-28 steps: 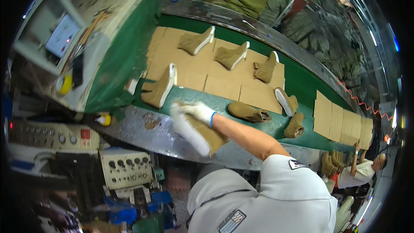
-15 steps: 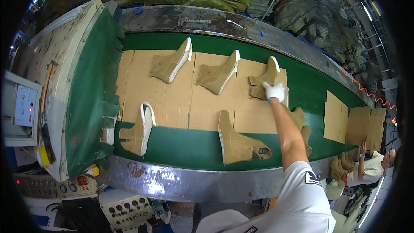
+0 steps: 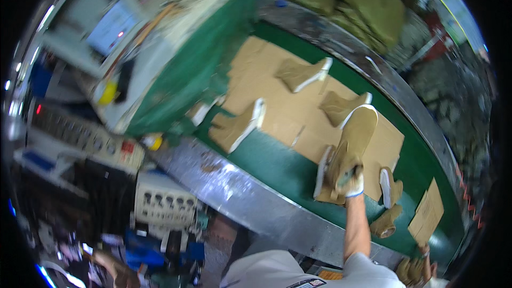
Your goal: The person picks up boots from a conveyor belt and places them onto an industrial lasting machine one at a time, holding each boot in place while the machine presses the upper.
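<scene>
My right hand (image 3: pixel 352 184), in a white glove, grips a tan ankle boot (image 3: pixel 358 136) by its shaft and lifts it over the green belt. The boot's toe points away from me and its pale sole edge shows. Partly behind it, another tan boot (image 3: pixel 322 178) lies on the near part of the belt. Other tan boots with white soles lie on the cardboard (image 3: pixel 272 109): a far one (image 3: pixel 303 73) and a middle one (image 3: pixel 338 108). One more boot (image 3: pixel 234 128) rests near the green curtain. My left hand is not in view.
A green conveyor belt (image 3: pixel 261 152) runs between metal edges, with a green-curtained machine (image 3: pixel 197 69) at its left end. Two boots (image 3: pixel 392 186) (image 3: pixel 386 221) lie to the right, before a cardboard piece (image 3: pixel 426 213). A co-worker's hand (image 3: pixel 424 249) touches that cardboard. Control panels (image 3: pixel 162 205) stand lower left.
My right hand has taken the boot from the cardboard's right end and brought it up and nearer to me. The view has turned, shifting the belt rightward, and is blurred.
</scene>
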`<move>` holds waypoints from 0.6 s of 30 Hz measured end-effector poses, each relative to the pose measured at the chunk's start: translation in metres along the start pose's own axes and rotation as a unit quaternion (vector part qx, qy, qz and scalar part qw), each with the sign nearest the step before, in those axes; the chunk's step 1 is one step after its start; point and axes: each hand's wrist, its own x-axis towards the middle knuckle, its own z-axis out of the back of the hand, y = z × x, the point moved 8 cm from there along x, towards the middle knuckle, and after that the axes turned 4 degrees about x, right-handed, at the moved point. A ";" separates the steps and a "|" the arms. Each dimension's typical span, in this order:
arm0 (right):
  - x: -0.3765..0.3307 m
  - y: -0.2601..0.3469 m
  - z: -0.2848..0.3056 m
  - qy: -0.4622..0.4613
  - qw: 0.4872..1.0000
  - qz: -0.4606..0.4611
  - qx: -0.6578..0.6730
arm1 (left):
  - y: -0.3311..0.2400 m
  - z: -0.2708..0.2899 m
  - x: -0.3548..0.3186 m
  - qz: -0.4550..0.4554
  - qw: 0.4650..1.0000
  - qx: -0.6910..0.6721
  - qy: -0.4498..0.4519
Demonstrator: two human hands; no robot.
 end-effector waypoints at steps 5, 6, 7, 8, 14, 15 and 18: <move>-0.053 -0.222 -0.235 -0.061 0.977 -0.181 0.096 | 0.171 0.056 -0.016 0.127 0.985 0.049 0.103; -0.067 -0.278 -0.260 -0.022 0.955 -0.276 0.110 | 0.245 0.089 -0.024 0.081 0.980 0.177 -0.051; -0.077 -0.315 -0.285 0.029 0.952 -0.301 0.043 | 0.187 0.069 -0.004 0.055 0.998 -0.006 -0.012; -0.093 -0.352 -0.304 0.083 0.934 -0.346 -0.015 | 0.119 0.065 -0.010 0.012 0.984 -0.165 -0.074; -0.232 -0.540 -0.399 0.245 0.793 -0.524 -0.194 | -0.062 0.021 0.030 -0.034 0.869 -0.484 0.095; -0.250 -0.562 -0.412 0.246 0.776 -0.543 -0.205 | -0.055 0.020 0.042 -0.028 0.842 -0.526 0.116; -0.285 -0.613 -0.425 0.266 0.747 -0.546 -0.271 | 0.015 0.026 0.057 0.036 0.820 -0.566 0.080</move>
